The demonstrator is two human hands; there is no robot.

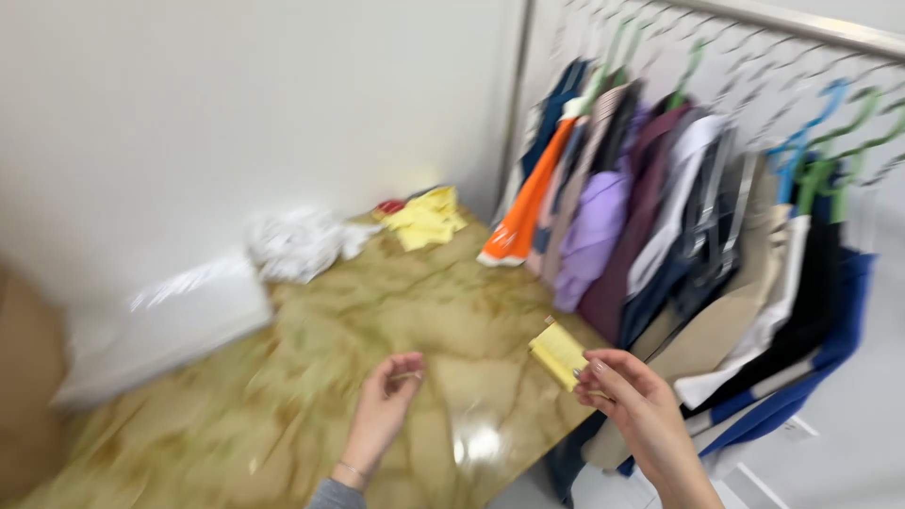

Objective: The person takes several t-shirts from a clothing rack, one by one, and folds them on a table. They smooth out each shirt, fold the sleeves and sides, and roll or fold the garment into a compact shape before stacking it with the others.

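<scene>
Over the near edge of the table [311, 377], the right hand [633, 401] pinches a small yellow pad [558, 353] between thumb and fingertips, the other fingers curled loosely. The left hand [385, 405] is half closed, thumb and forefinger nipped together on something thin and pale that blur hides; I cannot tell what it is.

As I judge it, the pad could slip: only one corner is gripped, and most of it juts out past the fingers. It hangs right at the table's edge, so a drop might send it to the floor rather than onto the marbled top. The tiny item in the left hand looks just as easy to lose.

The pad is pale yellow, flat and rectangular, tilted up to the left, its edges soft with motion blur.

Farther back lie a yellow cloth [426, 219] and a crumpled white cloth [300, 243], well apart from both hands. Clothes [660, 226] hang on a rack [801, 33] to the right.
</scene>
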